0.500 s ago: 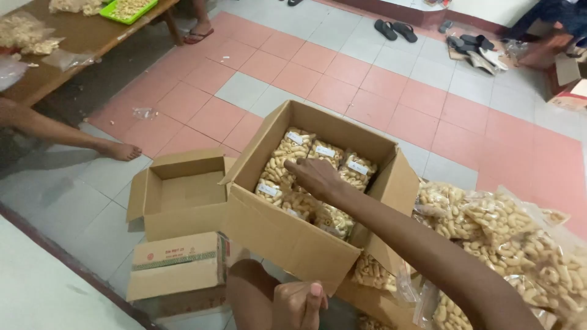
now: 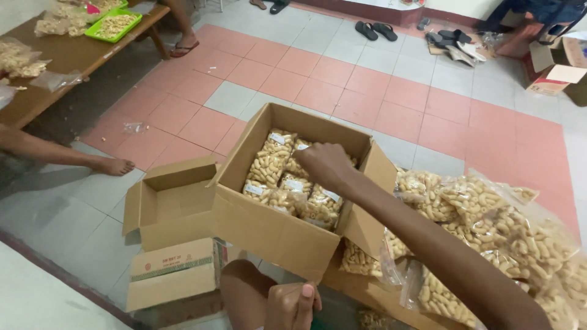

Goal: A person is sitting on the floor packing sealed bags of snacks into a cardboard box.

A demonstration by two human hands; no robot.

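Far to the left, a wooden tabletop (image 2: 73, 58) is seen carrying loose snack bags and a green tray (image 2: 114, 25) of snacks, and another person's bare foot (image 2: 113, 165) is rested on the floor (image 2: 342, 85) below it. Just right of that foot, a small empty cardboard box (image 2: 171, 201) is stood with its flaps open, touching the side of a larger cardboard box (image 2: 278, 229).

At the bottom edge, the left hand (image 2: 293, 305) is held low in front of the large box, loosely curled with the thumb uppermost; whether its fingers are closed on anything cannot be told, as the palm is turned away.

Inside the large box, clear snack packets (image 2: 269, 162) with white labels are packed in rows. The right hand (image 2: 324, 166) is reached over the box from the right, the forearm stretched diagonally across its right flap, the wrist bent downward. Its fingers (image 2: 306, 160) are curled together and pointed down, touching the tops of the packets near the middle of the box; a grasp on a particular packet cannot be confirmed.

Right of the box, beneath the arm, a heap of larger snack bags (image 2: 489, 220) is piled on the floor. Further back, sandals (image 2: 376, 29) are left on the tiles.
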